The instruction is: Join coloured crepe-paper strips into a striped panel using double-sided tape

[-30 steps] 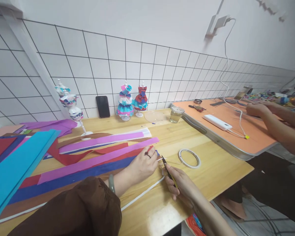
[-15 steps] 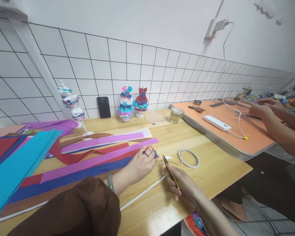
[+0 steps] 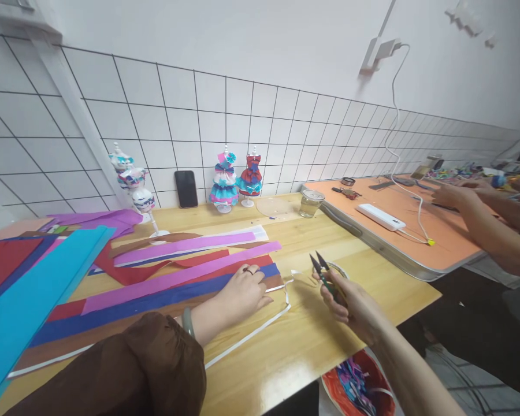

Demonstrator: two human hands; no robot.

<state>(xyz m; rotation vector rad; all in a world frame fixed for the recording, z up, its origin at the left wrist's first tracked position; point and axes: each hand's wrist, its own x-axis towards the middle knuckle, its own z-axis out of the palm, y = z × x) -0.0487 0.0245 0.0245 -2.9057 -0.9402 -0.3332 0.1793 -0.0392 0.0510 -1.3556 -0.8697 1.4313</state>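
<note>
on a glossy wooden table (image 3: 372,254) which stands against a wall (image 3: 208,124) of white tiles with dark lines, the left hand (image 3: 242,294) rests over a blue strip (image 3: 160,299) and a brown strip (image 3: 274,281). its fingers are loosely bent and the thumb stands apart from them. these strips lie flat, near a pink strip (image 3: 190,275) and beside a narrow white strip (image 3: 247,339), which is bent close to the table's edge. the right hand (image 3: 349,297) is above the table, its fingers closed around small scissors (image 3: 323,271) with the two blades apart. partly behind this hand lies a roll of tape (image 3: 341,269). at the left, a light blue sheet (image 3: 52,277) lies over other colours. along the wall there are a leaning phone (image 3: 186,189), three small dressed dummies (image 3: 224,185) and a glass jar (image 3: 311,203). below the table, a red bin (image 3: 329,381) holds colourful scraps (image 3: 356,382). at the right is an orange table (image 3: 442,245), with a white box (image 3: 380,217) and another person's hands (image 3: 457,196).
</note>
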